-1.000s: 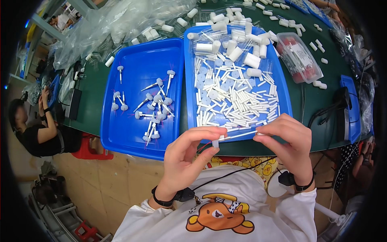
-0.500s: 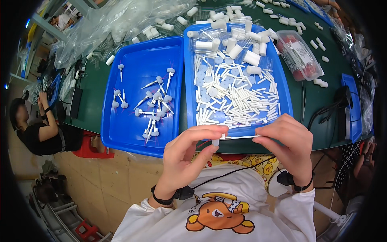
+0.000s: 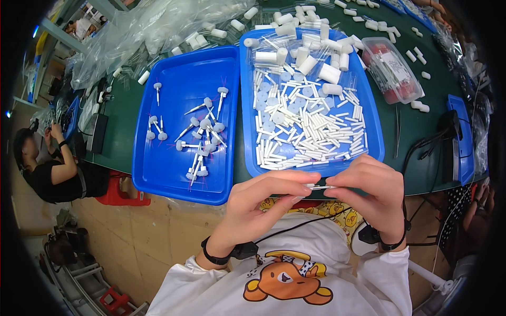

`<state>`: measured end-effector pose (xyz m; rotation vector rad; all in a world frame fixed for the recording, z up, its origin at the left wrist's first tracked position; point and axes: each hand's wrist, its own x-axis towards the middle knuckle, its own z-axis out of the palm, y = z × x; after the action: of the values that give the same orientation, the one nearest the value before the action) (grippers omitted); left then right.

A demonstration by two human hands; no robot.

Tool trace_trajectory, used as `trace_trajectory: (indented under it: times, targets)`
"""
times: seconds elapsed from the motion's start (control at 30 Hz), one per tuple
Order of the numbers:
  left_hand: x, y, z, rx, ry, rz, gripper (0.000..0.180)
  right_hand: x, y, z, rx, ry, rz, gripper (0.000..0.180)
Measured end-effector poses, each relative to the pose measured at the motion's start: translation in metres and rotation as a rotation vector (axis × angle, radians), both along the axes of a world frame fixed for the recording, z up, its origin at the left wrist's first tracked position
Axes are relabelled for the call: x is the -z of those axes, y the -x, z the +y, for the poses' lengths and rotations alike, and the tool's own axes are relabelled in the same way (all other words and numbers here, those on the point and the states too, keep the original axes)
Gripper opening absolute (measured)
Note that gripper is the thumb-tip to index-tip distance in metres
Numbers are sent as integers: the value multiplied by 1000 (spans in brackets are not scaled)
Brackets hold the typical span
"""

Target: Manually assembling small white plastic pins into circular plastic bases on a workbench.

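My left hand (image 3: 266,203) and my right hand (image 3: 373,192) are held close together just in front of the trays. A thin white rod (image 3: 320,187) spans the small gap between them, pinched at both ends by thumb and fingers. My left fingers hide what sits on its left end. Beyond my hands lies a blue tray (image 3: 252,167) of short white sticks (image 3: 311,129), pale round discs (image 3: 269,126) and thick white cylinders (image 3: 307,65). In the left blue tray (image 3: 182,64) lie several rod pieces with grey round heads (image 3: 204,124) and fine red wires.
A clear plastic box (image 3: 390,69) with reddish contents stands right of the trays, near metal tweezers (image 3: 398,131). Clear plastic bags (image 3: 153,31) and loose white cylinders lie at the back. Black cables (image 3: 448,126) run at right. A seated co-worker (image 3: 52,163) is at far left.
My hands have come closer together, the left one shifting right, so less of the rod shows between them. The small pale piece seen at my left fingertips is now covered.
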<state>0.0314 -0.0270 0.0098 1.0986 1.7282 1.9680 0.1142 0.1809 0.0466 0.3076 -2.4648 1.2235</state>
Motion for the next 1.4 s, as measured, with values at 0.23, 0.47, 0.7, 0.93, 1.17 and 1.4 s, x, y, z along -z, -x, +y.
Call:
trace_trajectory:
  times: [0.23, 0.47, 0.7, 0.93, 1.17, 1.4]
  targets:
    - [-4, -3, 11, -46, -67, -5, 26, 4, 2, -8, 52, 54, 46, 19]
    - [8, -4, 11, -33, -142, -134, 40, 7, -9, -15, 129, 246, -79, 18]
    - [7, -2, 10, 36, -117, -179, 43, 7, -9, -12, 115, 136, -48, 17]
    - [9, -6, 9, 11, -56, -117, 37, 9, -14, -24, 169, 201, -68, 14]
    - [12, -8, 5, 52, -100, -229, 36, 12, -17, -26, 138, 343, -159, 13]
    - [14, -11, 1, 50, -143, -302, 41, 19, -21, -27, 61, 476, -217, 13]
